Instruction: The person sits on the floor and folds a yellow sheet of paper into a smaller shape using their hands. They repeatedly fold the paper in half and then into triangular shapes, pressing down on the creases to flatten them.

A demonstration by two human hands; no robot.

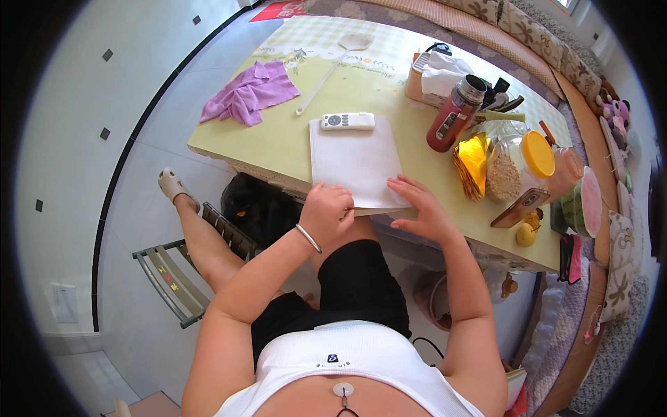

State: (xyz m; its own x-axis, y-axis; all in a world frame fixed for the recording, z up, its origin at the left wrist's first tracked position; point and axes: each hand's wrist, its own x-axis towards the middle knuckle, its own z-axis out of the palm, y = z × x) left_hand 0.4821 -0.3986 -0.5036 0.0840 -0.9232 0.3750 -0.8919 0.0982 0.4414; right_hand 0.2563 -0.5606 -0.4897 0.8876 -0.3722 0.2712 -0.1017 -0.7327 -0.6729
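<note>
A stack of white paper (354,160) lies at the table's near edge, with a thin brownish layer showing along its lower border. My left hand (328,210) is closed on the near left corner of the paper, fingers curled and the thumb below them. At the near right corner is my right hand (424,208), its fingers stretched out and apart, the fingertips at the paper's edge. A white remote control (347,121) rests across the top of the paper.
On the table (278,153) are a purple cloth (251,94), a long-handled spatula (326,76), a tissue box (422,82), a red thermos (455,115), a yellow-lidded jar (511,170), a phone (520,208) and a cut watermelon (583,201). A folding chair (170,278) stands left.
</note>
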